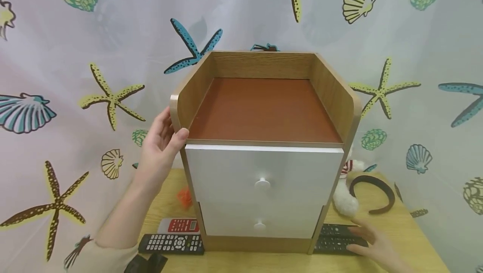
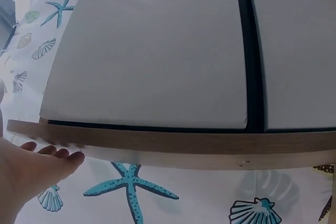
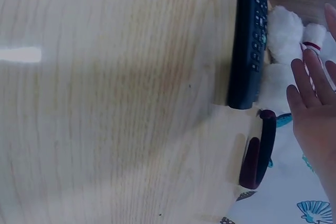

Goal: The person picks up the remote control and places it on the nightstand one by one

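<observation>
A small wood-trimmed cabinet (image 1: 264, 109) stands on the table, its brown top framed by raised sides. Its upper drawer (image 1: 226, 172) and lower drawer (image 1: 226, 220) have white fronts with round knobs; the upper front juts out slightly. My left hand (image 1: 160, 147) touches the cabinet's left side panel, thumb at the front edge and fingers along the outer face. In the left wrist view, those fingertips (image 2: 62, 153) lie against the panel. My right hand (image 1: 371, 245) is at lower right, its relaxed fingers overlapping two black remotes (image 1: 333, 245) in the head view and holding nothing.
Left of the cabinet lie a black remote (image 1: 171, 243), a red calculator (image 1: 183, 225) and an orange item (image 1: 185, 198). To its right are a white plush toy (image 1: 344, 197) and a dark headband (image 1: 386, 191). A sea-patterned curtain (image 1: 241, 9) hangs behind the table (image 1: 415, 243).
</observation>
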Demonstrator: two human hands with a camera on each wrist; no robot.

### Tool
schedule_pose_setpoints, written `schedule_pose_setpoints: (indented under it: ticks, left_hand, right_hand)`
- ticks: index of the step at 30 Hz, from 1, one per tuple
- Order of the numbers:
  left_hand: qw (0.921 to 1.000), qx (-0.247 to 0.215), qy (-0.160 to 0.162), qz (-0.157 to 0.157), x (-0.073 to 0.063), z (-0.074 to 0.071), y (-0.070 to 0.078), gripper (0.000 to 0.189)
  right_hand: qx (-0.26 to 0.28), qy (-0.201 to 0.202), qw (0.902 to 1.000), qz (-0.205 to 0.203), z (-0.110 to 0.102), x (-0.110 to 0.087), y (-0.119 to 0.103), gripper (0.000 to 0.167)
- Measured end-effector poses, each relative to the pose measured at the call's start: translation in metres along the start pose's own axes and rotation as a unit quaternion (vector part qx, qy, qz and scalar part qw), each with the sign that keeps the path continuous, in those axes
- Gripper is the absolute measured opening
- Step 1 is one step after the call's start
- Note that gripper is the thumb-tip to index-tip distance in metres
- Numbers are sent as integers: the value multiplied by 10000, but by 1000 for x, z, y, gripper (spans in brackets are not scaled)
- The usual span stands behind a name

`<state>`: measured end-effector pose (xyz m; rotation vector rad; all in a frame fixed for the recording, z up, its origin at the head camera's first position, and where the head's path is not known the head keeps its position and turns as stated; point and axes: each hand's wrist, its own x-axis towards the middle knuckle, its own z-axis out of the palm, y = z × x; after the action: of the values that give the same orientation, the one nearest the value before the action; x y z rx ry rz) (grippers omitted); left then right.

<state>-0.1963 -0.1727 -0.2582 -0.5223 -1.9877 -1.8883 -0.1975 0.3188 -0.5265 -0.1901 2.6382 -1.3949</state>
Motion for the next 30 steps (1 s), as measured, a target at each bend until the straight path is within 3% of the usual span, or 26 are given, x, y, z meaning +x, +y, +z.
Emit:
schedule_pose_setpoints:
  ticks: [12, 19, 26, 30]
  left_hand:
    - [9984, -376, 329, 263, 9, 12, -5, 61]
    - [9985, -301, 439, 137, 10, 17, -9, 60]
    - [9972, -93, 683, 283, 18, 17, -11, 51]
    - [9961, 8, 865, 191, 22, 17, -10, 50]
  right_hand:
    - [-1082, 39, 9916, -712, 19, 18, 15, 70]
    - [-1095, -359, 9910, -677, 24, 19, 23, 70]
    - [-927, -374, 9933, -576, 28, 27, 28, 70]
    - [-859, -475, 9937, -551, 29, 31, 28, 70]
